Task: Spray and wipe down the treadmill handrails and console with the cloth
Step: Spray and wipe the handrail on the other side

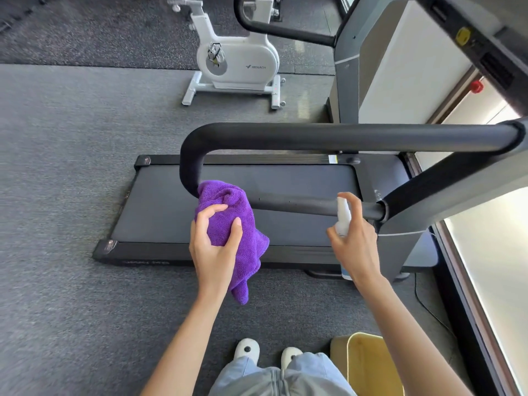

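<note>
**Cloth on the handrail bend, bottle raised beside it**

Your left hand (pixel 215 241) grips the purple cloth (pixel 231 224), fingers curled into the bunched fabric. The top of the cloth presses against the near black handrail (pixel 300 202), right where the bar curves up into the loop. A loose tail of cloth hangs below your wrist.

Your right hand (pixel 355 244) is wrapped around a small white spray bottle (pixel 343 217), held upright just in front of the same rail, near where the rail joins the grey upright (pixel 405 241). One finger arches over the nozzle top; whether it presses down cannot be told.

The far handrail (pixel 343 137) runs across above the walking belt (pixel 234 204). The console sits at the upper right edge, mostly cut off.

Around you: a white exercise bike (pixel 237 61) stands beyond the treadmill on grey carpet (pixel 71 167). A yellow bin (pixel 368 364) sits by your right foot. White shoes (pixel 247 350) and light trousers show at the bottom.
</note>
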Demonstrator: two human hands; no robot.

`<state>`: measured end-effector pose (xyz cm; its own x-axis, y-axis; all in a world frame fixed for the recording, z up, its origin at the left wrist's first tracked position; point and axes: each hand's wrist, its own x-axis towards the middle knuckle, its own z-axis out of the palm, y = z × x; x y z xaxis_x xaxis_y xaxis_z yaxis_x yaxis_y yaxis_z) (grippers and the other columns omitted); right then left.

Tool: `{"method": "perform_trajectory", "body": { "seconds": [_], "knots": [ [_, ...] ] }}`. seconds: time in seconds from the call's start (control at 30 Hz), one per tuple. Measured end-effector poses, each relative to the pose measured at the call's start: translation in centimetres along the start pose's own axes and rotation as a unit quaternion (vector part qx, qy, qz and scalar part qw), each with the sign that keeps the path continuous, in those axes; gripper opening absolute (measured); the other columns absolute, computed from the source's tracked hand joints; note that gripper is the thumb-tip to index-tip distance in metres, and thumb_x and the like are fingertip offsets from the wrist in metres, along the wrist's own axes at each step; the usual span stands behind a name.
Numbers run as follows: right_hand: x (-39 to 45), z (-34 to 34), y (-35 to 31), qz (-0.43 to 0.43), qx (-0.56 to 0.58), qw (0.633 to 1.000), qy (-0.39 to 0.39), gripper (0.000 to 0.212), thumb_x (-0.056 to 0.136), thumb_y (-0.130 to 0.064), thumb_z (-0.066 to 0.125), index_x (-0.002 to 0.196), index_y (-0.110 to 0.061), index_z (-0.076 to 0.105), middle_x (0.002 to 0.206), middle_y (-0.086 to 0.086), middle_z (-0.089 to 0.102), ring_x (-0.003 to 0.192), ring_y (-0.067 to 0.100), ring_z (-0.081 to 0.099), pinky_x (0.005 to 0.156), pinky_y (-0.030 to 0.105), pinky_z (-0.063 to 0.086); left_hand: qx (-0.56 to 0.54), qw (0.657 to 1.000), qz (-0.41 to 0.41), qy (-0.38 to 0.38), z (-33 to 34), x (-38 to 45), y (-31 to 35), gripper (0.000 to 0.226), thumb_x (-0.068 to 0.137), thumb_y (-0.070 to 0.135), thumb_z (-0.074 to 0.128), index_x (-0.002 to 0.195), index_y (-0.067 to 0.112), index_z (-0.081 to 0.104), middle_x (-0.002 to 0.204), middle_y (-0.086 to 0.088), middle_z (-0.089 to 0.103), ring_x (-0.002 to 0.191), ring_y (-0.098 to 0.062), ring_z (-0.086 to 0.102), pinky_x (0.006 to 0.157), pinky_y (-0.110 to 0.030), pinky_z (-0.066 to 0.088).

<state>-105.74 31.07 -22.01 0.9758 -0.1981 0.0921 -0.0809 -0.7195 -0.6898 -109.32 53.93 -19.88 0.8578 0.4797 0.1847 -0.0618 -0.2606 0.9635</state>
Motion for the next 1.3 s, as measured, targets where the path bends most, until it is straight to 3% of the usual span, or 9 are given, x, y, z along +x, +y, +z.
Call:
{"method": "perform_trajectory", "body": {
  "seconds": [0.3,0.53,0.63,0.73,0.9,1.03,1.1,1.2,1.3],
  "knots": [
    [0.0,-2.5,3.9,0.043,0.029,0.995,0.088,0.056,0.085,-0.003,0.062,0.126,-0.033,0.040,0.064,-0.002,0.051,0.059,0.025,0.052,0.056,0.034,0.038,0.011,1.000,0.002,-0.006,1.2,-0.4,-0.4,0.023,0.084,0.030,0.066,0.106,0.030,0.060,0.115,0.013,0.062,0.113,-0.007,0.056,0.098,-0.026,0.040],
    [0.2,-3.0,4.0,0.035,0.040,0.997,0.056,0.065,0.084,-0.003,0.060,0.132,-0.040,0.038,0.066,-0.002,0.051,0.061,0.022,0.052,0.059,0.035,0.038,0.026,0.999,0.017,-0.018,1.6,-0.5,-0.4,0.024,0.082,0.038,0.065,0.105,0.032,0.060,0.115,0.010,0.061,0.110,-0.001,0.055,0.094,-0.014,0.038],
    [0.3,-3.0,3.7,0.033,0.050,0.997,0.042,0.065,0.086,-0.003,0.060,0.133,-0.042,0.037,0.070,0.001,0.054,0.063,0.028,0.054,0.059,0.042,0.047,0.053,0.997,0.037,-0.029,1.7,-0.3,-0.1,0.027,0.080,0.044,0.062,0.104,0.034,0.060,0.114,0.006,0.059,0.107,0.004,0.053,0.091,-0.007,0.034],
    [0.5,-2.8,3.3,0.025,0.061,0.998,0.023,0.066,0.086,-0.002,0.060,0.133,-0.043,0.036,0.070,0.007,0.057,0.064,0.032,0.057,0.062,0.045,0.051,0.109,0.989,0.079,-0.054,1.6,0.5,0.5,0.027,0.081,0.046,0.061,0.105,0.037,0.060,0.113,0.005,0.054,0.102,-0.003,0.054,0.086,-0.006,0.034],
    [0.7,-2.2,2.8,0.002,0.062,0.998,0.018,0.063,0.086,-0.001,0.059,0.136,-0.035,0.040,0.067,0.003,0.053,0.058,0.021,0.050,0.053,0.035,0.038,0.237,0.945,0.201,-0.104,2.3,3.3,1.8,0.029,0.084,0.045,0.059,0.112,0.040,0.058,0.120,0.004,0.045,0.102,-0.017,0.055,0.079,-0.027,0.043],
    [0.8,-1.9,2.4,-0.004,0.055,0.998,0.009,0.062,0.087,-0.001,0.060,0.138,-0.031,0.042,0.068,-0.004,0.051,0.060,0.015,0.049,0.054,0.032,0.036,0.413,0.869,0.242,-0.124,3.3,6.2,0.2,0.032,0.091,0.045,0.059,0.120,0.033,0.064,0.120,-0.010,0.052,0.110,-0.030,0.051,0.101,-0.051,0.031],
    [0.8,-1.8,2.2,-0.004,0.057,0.998,0.003,0.062,0.087,-0.001,0.060,0.137,-0.033,0.042,0.070,-0.003,0.052,0.062,0.016,0.050,0.058,0.034,0.038,0.490,0.829,0.238,-0.126,3.4,7.2,-0.8,0.036,0.092,0.049,0.056,0.124,0.034,0.063,0.122,-0.013,0.053,0.115,-0.034,0.048,0.106,-0.054,0.023],
    [0.9,-1.7,2.0,-0.008,0.058,0.998,-0.004,0.063,0.087,-0.002,0.060,0.134,-0.038,0.039,0.070,-0.002,0.052,0.063,0.019,0.051,0.060,0.039,0.044,0.523,0.797,0.274,-0.127,3.3,8.0,-1.8,0.049,0.093,0.056,0.048,0.137,0.033,0.054,0.118,-0.019,0.054,0.113,-0.039,0.047,0.105,-0.053,0.026],
    [1.2,-1.5,2.0,-0.017,0.063,0.998,-0.005,0.065,0.087,-0.002,0.061,0.131,-0.043,0.037,0.071,-0.005,0.052,0.062,0.017,0.050,0.060,0.039,0.044,0.557,0.767,0.299,-0.108,4.1,8.6,-1.6,0.056,0.095,0.055,0.043,0.143,0.025,0.048,0.139,-0.031,0.041,0.134,-0.047,0.032,0.117,-0.055,0.010]
  ]
}}
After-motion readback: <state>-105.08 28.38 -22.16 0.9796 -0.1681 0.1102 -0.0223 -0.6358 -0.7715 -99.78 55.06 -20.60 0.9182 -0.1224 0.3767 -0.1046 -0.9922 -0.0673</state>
